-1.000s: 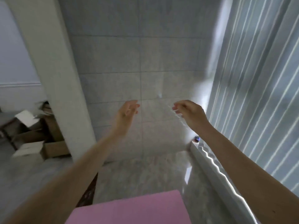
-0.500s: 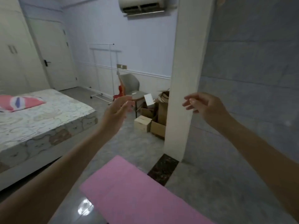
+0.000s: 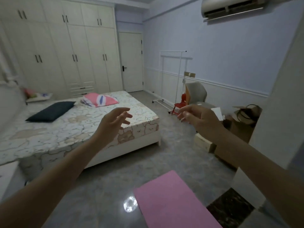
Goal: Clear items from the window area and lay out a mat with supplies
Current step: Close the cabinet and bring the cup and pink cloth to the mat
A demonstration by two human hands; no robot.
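Observation:
A pink mat lies flat on the grey floor at the bottom centre, one corner pointing toward the room. My left hand is raised in front of me, fingers apart, holding nothing. My right hand is raised at the same height to its right, fingers loosely curled and empty. Both hands hang in the air well above the mat. The window area is out of view.
A bed with a dark pillow and a pink pillow fills the left. Cardboard boxes, a grey chair and a clothes rack stand at the right by a white pillar. Wardrobes and a door lie beyond.
My view has swung left, from the tiled wall and window blinds to the bedroom. Both hands stay raised and empty; the mat now sits at the lower right.

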